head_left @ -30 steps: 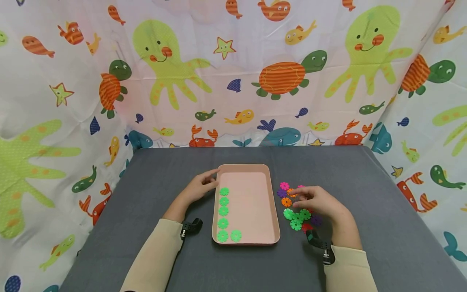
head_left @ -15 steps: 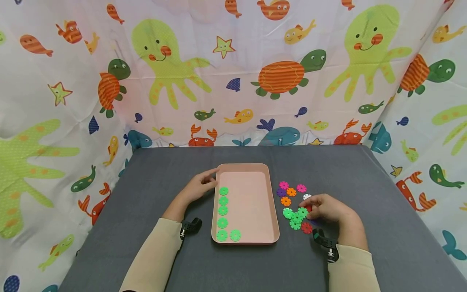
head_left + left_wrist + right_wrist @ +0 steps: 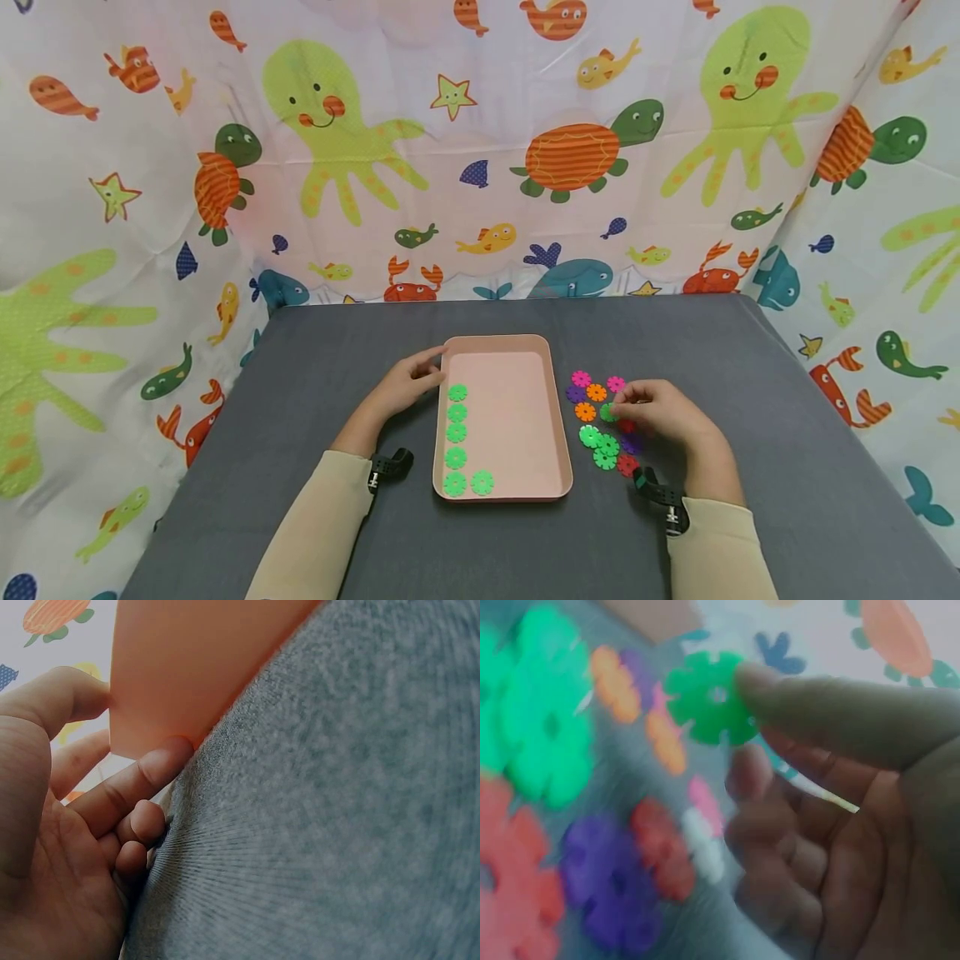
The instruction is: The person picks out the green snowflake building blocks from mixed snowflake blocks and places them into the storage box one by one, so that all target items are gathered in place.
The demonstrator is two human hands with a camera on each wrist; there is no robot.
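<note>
My right hand [image 3: 666, 410] pinches a green notched plastic disc [image 3: 712, 697] between thumb and fingertips. It is raised just above a loose group of similar discs right of the pink tray [image 3: 510, 493]. Below and beside it lie green discs [image 3: 604, 459], orange discs [image 3: 585, 412], purple, pink and red ones. A white disc [image 3: 703, 846] shows in the right wrist view. My left hand [image 3: 405, 385] touches the tray's upper left side with its fingertips. Several green discs [image 3: 456, 432] form a column along the tray's left side, with another green disc [image 3: 482, 482] at the bottom.
A grey cloth [image 3: 360, 533] covers the table. Behind and beside it hangs a white curtain [image 3: 420, 108] printed with sea animals. A black wrist camera strap [image 3: 390, 468] is on the left wrist, another strap [image 3: 660, 492] on the right.
My right hand moved down and right into the pile, took a green disc there, then lifted it up and left. The left hand stays against the tray.
</note>
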